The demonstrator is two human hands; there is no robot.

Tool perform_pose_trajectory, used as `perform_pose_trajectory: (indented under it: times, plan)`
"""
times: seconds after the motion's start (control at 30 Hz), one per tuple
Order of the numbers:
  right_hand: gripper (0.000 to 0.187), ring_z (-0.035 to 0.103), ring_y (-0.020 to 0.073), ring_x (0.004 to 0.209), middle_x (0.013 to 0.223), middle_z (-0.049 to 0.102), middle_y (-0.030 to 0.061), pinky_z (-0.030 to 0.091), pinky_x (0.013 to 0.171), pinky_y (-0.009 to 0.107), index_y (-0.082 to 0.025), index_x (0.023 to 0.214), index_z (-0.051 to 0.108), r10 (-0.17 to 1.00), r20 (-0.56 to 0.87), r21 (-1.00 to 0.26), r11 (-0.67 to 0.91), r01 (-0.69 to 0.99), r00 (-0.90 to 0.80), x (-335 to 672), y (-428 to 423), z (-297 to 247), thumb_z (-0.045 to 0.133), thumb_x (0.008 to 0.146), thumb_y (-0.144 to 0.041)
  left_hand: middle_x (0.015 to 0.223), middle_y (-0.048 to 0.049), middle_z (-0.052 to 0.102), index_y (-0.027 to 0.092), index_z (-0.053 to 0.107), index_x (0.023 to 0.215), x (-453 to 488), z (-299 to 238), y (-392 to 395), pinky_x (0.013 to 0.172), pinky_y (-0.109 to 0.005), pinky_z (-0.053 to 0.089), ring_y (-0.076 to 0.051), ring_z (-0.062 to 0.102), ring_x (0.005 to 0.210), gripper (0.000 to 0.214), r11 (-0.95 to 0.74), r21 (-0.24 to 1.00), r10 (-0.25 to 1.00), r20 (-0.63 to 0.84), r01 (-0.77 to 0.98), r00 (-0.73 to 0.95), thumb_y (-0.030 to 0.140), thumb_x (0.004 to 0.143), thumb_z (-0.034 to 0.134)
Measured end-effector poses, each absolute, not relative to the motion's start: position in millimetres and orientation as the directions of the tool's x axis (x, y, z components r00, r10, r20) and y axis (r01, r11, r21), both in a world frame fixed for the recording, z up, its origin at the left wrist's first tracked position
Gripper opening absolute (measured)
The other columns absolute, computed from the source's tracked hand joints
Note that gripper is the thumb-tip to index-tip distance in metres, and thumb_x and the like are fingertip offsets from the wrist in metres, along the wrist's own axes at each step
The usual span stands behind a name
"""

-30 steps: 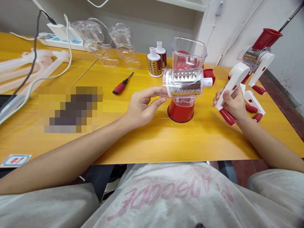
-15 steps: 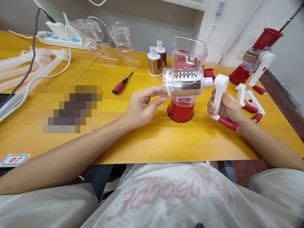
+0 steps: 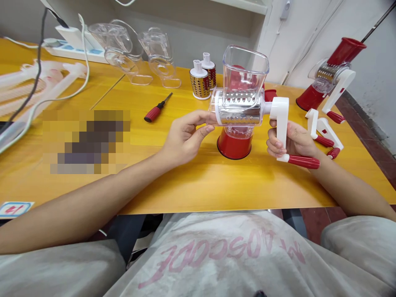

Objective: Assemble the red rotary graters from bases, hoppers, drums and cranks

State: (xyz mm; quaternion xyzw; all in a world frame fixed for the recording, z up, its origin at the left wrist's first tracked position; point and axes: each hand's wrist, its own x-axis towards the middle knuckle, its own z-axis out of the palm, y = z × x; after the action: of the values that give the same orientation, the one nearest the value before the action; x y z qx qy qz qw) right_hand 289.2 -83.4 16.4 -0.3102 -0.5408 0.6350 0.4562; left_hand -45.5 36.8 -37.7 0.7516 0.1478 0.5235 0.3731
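A rotary grater [image 3: 239, 108] stands on its red base [image 3: 234, 144] on the yellow table [image 3: 198, 181], with a clear hopper on top and a metal drum lying crosswise. My left hand [image 3: 185, 136] pinches the left end of the clear drum housing between thumb and fingers. My right hand [image 3: 292, 140] is closed round a white crank handle [image 3: 281, 123] with a red grip, and the crank's hub sits against the drum's right-hand shaft.
Two more white and red cranks [image 3: 323, 132] lie to the right, near a finished grater [image 3: 331, 78]. A red-handled screwdriver [image 3: 157, 109], two spare drums [image 3: 202, 78], clear housings [image 3: 136, 53], a power strip and cables [image 3: 68, 45] occupy the back and left.
My right hand carried the crank from the right side of the table leftward and brought its hub onto the drum's shaft. My left hand stayed on the housing.
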Motion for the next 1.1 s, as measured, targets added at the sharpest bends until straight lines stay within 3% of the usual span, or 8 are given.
perform_pose_trajectory:
  times: [0.23, 0.4, 0.6, 0.73, 0.9, 1.0, 1.1]
  plan:
    - [0.059, 0.033, 0.0127, 0.046, 0.067, 0.054, -0.0105, 0.042, 0.048, 0.031, -0.033, 0.120, 0.064, 0.896, 0.046, -0.976, -0.054, -0.211, -0.442, 292, -81, 21, 0.101, 0.098, -0.073, 0.127, -0.0130, 0.096, 0.027, 0.092, 0.130, -47, -41, 43, 0.115, -0.053, 0.079, -0.033, 0.093, 0.122, 0.045, -0.656, 0.735, 0.633, 0.660, -0.172, 0.405, 0.070, 0.116, 0.089]
    - [0.055, 0.044, 0.0133, 0.050, 0.075, 0.066, -0.0070, 0.047, 0.053, 0.031, -0.030, 0.122, 0.065, 0.885, 0.101, -0.980, 0.010, -0.199, -0.454, 298, -79, 20, 0.098, 0.105, -0.071, 0.128, -0.0124, 0.096, 0.028, 0.092, 0.127, -49, -38, 45, 0.114, -0.055, 0.080, -0.033, 0.093, 0.122, 0.042, -0.642, 0.745, 0.625, 0.645, -0.180, 0.440, 0.068, 0.117, 0.087]
    - [0.055, 0.063, 0.0164, 0.062, 0.084, 0.076, -0.0015, 0.056, 0.061, 0.032, -0.028, 0.126, 0.067, 0.876, 0.135, -0.991, 0.125, -0.051, -0.464, 309, -78, 23, 0.093, 0.111, -0.074, 0.114, -0.0114, 0.094, 0.029, 0.091, 0.122, -48, -39, 52, 0.113, -0.059, 0.079, -0.036, 0.094, 0.117, 0.048, -0.606, 0.762, 0.627, 0.634, -0.228, 0.453, 0.075, 0.112, 0.091]
    - [0.055, 0.066, 0.0176, 0.064, 0.086, 0.078, 0.0004, 0.058, 0.060, 0.032, -0.028, 0.127, 0.069, 0.865, 0.136, -0.985, 0.168, 0.024, -0.482, 313, -79, 27, 0.091, 0.112, -0.076, 0.112, -0.0107, 0.093, 0.030, 0.091, 0.117, -46, -39, 54, 0.113, -0.060, 0.079, -0.036, 0.093, 0.117, 0.049, -0.596, 0.769, 0.636, 0.627, -0.229, 0.450, 0.078, 0.110, 0.092]
    - [0.056, 0.068, 0.0186, 0.064, 0.085, 0.080, 0.0050, 0.056, 0.057, 0.032, -0.026, 0.111, 0.076, 0.803, 0.084, -0.954, 0.236, 0.186, -0.590, 328, -60, 57, 0.086, 0.114, -0.080, 0.107, -0.0100, 0.092, 0.028, 0.090, 0.118, -44, -40, 54, 0.106, -0.053, 0.081, -0.033, 0.093, 0.111, 0.049, -0.627, 0.746, 0.625, 0.654, -0.226, 0.426, 0.076, 0.112, 0.090]
    - [0.058, 0.076, 0.0221, 0.076, 0.092, 0.084, 0.0085, 0.063, 0.065, 0.034, -0.024, 0.104, 0.082, 0.770, -0.007, -0.880, 0.299, 0.370, -0.638, 339, -47, 87, 0.097, 0.105, -0.080, 0.107, -0.0100, 0.092, 0.027, 0.090, 0.119, -45, -41, 53, 0.105, -0.050, 0.080, -0.030, 0.091, 0.107, 0.046, -0.642, 0.732, 0.618, 0.670, -0.229, 0.411, 0.073, 0.113, 0.090]
    - [0.051, 0.081, 0.0230, 0.086, 0.095, 0.085, 0.0073, 0.066, 0.071, 0.031, -0.024, 0.109, 0.085, 0.834, 0.002, -0.842, 0.299, 0.450, -0.552, 347, -49, 106, 0.102, 0.104, -0.072, 0.110, -0.0107, 0.092, 0.027, 0.089, 0.122, -47, -41, 51, 0.108, -0.052, 0.078, -0.032, 0.091, 0.110, 0.047, -0.631, 0.744, 0.628, 0.656, -0.221, 0.418, 0.074, 0.114, 0.090]
